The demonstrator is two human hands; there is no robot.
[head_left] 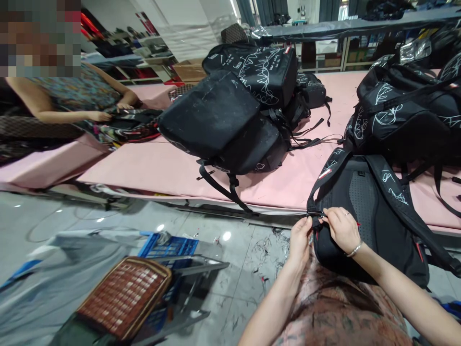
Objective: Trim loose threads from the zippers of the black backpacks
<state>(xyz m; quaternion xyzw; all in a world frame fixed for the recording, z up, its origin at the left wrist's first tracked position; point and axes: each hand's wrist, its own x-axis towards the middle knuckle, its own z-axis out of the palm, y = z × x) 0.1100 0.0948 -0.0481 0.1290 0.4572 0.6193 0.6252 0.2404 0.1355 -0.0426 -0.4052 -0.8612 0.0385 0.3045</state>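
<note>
Left hand (300, 235) and right hand (342, 228) both at the near edge of a black backpack (370, 230) that hangs half off the pink table (154, 168), back panel up, lower end on the person's lap. Left hand pinched narrow on something small and dark at the bag's top edge, looks like a strap end or zip pull, too small to tell which. Right hand just beside it, fingers curled down and pressing the same edge, holding the bag; bracelet on the wrist, ring on a finger. The hands are almost touching

Progress, judged from how things lie: work on this bag's edge is in hand, not finished, since both hands are on it. A pile of similar black bags (234, 110) sits mid-table, more bags (406, 110) at the far right; cannot tell which are done and which wait

Another person's hands (108, 113) at the far left of the table handle a dark bag of their own, well apart. On the floor: blue crate (167, 247), woven seat pad (126, 295), thread scraps near the table edge
</note>
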